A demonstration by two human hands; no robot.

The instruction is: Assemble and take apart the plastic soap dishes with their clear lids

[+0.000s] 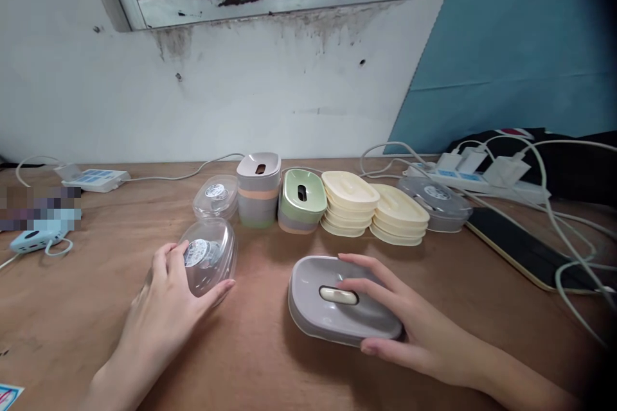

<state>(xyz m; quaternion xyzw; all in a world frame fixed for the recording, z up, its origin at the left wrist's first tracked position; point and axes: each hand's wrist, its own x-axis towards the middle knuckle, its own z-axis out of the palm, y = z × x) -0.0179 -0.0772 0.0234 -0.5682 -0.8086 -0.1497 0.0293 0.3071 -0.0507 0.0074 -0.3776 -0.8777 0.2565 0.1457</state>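
Note:
My left hand [166,292] grips a clear plastic lid [219,270] by its edges, thumb on the near side and fingers on the far side. The lid is tilted and carries a round printed sticker. With my right hand [409,314] I hold a grey oval container [313,298] at its right end. A cream bar sits in the slot at the middle of its top, with my index fingertip beside it. Behind the lid lies another clear lid [205,205]. Farther back stand nested oval pieces, a grey-topped stack [260,202] and a green-topped stack [303,205].
Two stacks of cream oval pieces [349,202] [398,215] stand right of the green one, then clear-covered grey containers [448,212]. White cables and a power strip [506,186] run along the right, near a dark phone [520,247]. Another power strip [96,178] lies left.

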